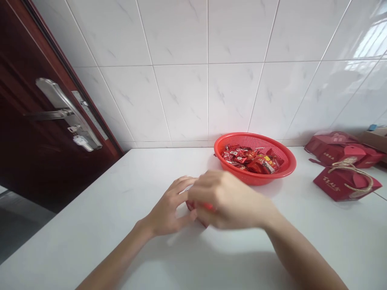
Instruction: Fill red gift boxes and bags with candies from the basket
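Near the middle of the white table, my left hand [172, 207] has its fingers and thumb curved around a small dark red box [190, 205]. Over the box's right side is my right hand [225, 199], palm down, its fingers bent inward and a little blurred. A bright red bit [209, 206] shows beneath the right fingers; whether it is a wrapped sweet or part of the box, I cannot tell. Both hands cover most of the box. Behind them stands a red plastic basket [256, 180] holding several red-wrapped sweets [242, 158].
At the right is a closed red gift box [338, 185] with a twine handle, in front of more red boxes [341, 151]. A cardboard box [376, 139] sits at the far right. White tiles [181, 100] back the table [121, 189]; a dark red door [24, 100] stands at the left.
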The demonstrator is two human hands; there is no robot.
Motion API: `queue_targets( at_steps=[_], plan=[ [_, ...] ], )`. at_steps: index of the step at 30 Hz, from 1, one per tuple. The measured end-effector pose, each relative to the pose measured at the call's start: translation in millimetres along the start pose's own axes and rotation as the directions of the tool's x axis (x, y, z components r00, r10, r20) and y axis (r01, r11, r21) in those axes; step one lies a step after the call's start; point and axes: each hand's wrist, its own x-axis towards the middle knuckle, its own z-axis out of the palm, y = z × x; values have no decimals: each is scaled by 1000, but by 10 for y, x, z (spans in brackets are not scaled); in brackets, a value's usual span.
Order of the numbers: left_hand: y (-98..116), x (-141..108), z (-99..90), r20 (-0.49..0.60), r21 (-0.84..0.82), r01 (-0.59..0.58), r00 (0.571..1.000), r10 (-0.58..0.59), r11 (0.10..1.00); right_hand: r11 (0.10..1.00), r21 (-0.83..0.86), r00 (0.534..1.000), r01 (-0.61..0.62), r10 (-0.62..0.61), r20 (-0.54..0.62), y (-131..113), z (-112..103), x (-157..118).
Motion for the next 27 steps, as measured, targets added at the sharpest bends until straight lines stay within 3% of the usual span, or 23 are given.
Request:
queue_targets(
  at_steps=[2, 3, 5, 8, 15, 23, 27],
  plan=[
    [35, -26, -1, -13, -25, -35, 999, 35, 999, 971, -7, 970, -240, 240, 47, 221, -74, -20],
    [54, -34, 4, -22, -30, -49, 999, 48, 998, 956, 9, 952, -292, 290, 95, 315, -63, -19],
    [82, -48, 26, -69, -29, -56, 996, 54, 998, 944, 93, 936, -317, 295, 194, 452, 15, 3],
    [92, -82, 69, -172, -27, -72, 983, 67, 997, 929, 238, 933, -284, 210, 294, 538, 166, 55],
    [48, -165, 81, -288, 34, -20, 957, 29, 999, 921, 321, 929, -223, 101, 355, 545, 277, 75],
    [-21, -219, 53, -303, 38, 22, 953, -9, 999, 885, 228, 878, -407, 310, 364, 575, 37, -28],
    [2, -274, 61, -270, -40, 30, 962, -40, 999, 850, 128, 804, -511, 420, 420, 602, -73, -137]
  ],
)
